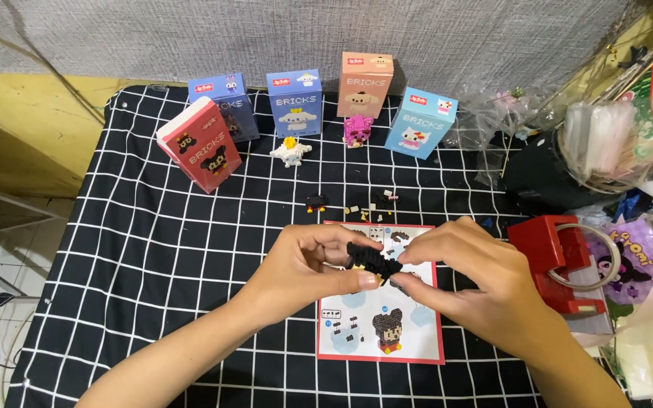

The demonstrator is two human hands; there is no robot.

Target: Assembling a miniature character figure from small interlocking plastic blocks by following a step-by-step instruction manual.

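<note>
Both hands are on one small black brick build [372, 259], held up just above the instruction sheet [379, 332]. The left hand [307, 268] has it pinched tight, thumb pressed against the near side and fingers curled over the top. The right hand [466, 279] comes in from the other end, fingertips closed down on the right edge of the same lump, thumb tucked underneath. So neither hand is spread; both are clamped on the piece, and they nearly touch each other in the middle.

The sheet is white with a red border and lies flat on the black cloth with a white grid [153, 249]. It shows a little black-headed figure with red shorts at the bottom.

Boxes: I count five, all standing upright along the far edge. A red one [199, 145] is at the left, angled, with a dark blue one [228, 102] right behind it. Then come a lighter blue one [294, 102], a salmon-pink one [364, 83] and a sky-blue one [421, 122] that is tilted a bit.

Two finished figures sit in front of the boxes: a white one [290, 151] and a pink one [357, 130]. A handful of loose black bits [317, 202] lies between those and the sheet. A red plastic tape dispenser [561, 261] is off to the right.
</note>
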